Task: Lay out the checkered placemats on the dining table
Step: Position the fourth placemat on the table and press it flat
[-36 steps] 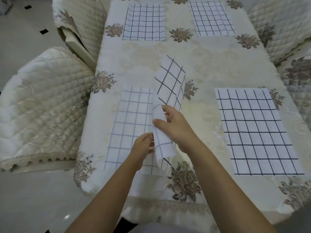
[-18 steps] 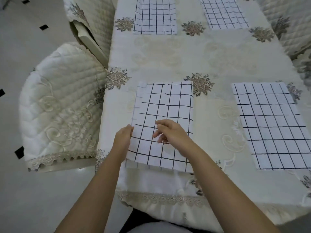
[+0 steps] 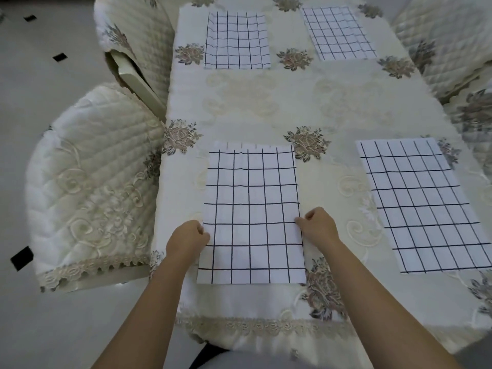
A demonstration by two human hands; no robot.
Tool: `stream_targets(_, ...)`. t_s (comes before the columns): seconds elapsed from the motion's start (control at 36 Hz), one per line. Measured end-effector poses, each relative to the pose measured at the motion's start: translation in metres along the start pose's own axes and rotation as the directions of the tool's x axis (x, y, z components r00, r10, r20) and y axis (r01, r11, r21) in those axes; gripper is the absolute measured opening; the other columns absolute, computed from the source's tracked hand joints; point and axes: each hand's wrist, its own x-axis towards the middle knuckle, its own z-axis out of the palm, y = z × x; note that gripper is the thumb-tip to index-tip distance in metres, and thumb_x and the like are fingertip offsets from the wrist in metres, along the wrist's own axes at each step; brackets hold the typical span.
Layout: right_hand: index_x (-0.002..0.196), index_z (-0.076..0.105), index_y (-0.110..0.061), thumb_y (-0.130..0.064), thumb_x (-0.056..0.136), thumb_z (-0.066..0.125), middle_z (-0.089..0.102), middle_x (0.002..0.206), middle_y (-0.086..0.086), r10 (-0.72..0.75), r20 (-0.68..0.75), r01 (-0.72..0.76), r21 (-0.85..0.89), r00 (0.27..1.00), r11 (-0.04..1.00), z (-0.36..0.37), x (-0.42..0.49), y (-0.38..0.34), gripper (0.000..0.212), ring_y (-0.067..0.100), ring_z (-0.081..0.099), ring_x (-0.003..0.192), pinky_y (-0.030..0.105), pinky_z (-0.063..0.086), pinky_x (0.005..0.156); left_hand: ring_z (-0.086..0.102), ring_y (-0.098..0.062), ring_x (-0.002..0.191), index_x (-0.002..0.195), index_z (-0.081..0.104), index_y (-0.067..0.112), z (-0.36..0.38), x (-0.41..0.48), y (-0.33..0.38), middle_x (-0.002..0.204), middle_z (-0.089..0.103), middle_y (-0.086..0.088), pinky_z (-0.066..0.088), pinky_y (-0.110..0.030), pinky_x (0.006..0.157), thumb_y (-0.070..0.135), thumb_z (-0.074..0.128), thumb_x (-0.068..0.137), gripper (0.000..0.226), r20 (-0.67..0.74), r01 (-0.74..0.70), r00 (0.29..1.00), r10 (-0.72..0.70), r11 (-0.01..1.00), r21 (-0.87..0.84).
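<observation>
Nearest me, I see the left hand (image 3: 186, 239) and right hand (image 3: 318, 227), fingers curled, pinching the side edges of the near-left placemat (image 3: 251, 209). It lies flat on the table (image 3: 266, 102), its near edge just short of the front drop, with a thin strip of an underlying mat (image 3: 231, 145) showing past its far edge. The near-right placemat (image 3: 426, 203) lies well apart across bare floral cloth, and beyond an open band of cloth the far-left placemat (image 3: 237, 41) and far-right placemat (image 3: 338, 33) lie flat, with quilted chairs (image 3: 93, 182) close along both long edges.
</observation>
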Motion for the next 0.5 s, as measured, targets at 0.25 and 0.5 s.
stream_targets(0.25, 0.050, 0.030, -0.014, -0.025, 0.087, 0.063, 0.028, 0.050, 0.000, -0.001, 0.064, 0.012, -0.160, 0.998, 0.987, -0.001, 0.000, -0.012, 0.050, 0.013, 0.029, 0.043, 0.025, 0.018, 0.041, 0.049, -0.019, 0.075, 0.061, 0.038, 0.020, 0.000, 0.001, -0.005, 0.071, 0.047, 0.002, 0.036, -0.026, 0.065, 0.021, 0.053, 0.090, 0.032, -0.042, 0.029, 0.999, -0.025, 0.995, 0.095)
stream_targets(0.5, 0.051, 0.034, -0.011, -0.023, 0.090, 0.060, 0.035, 0.051, 0.001, -0.022, 0.010, 0.023, -0.198, 1.000, 0.980, 0.000, 0.006, -0.005, 0.048, 0.013, 0.035, 0.046, 0.025, 0.022, 0.043, 0.048, -0.018, 0.070, 0.066, 0.043, 0.015, 0.002, 0.000, -0.008, 0.073, 0.052, -0.002, 0.038, -0.029, 0.064, 0.025, 0.052, 0.092, 0.029, -0.056, -0.001, 0.998, 0.005, 0.998, 0.066)
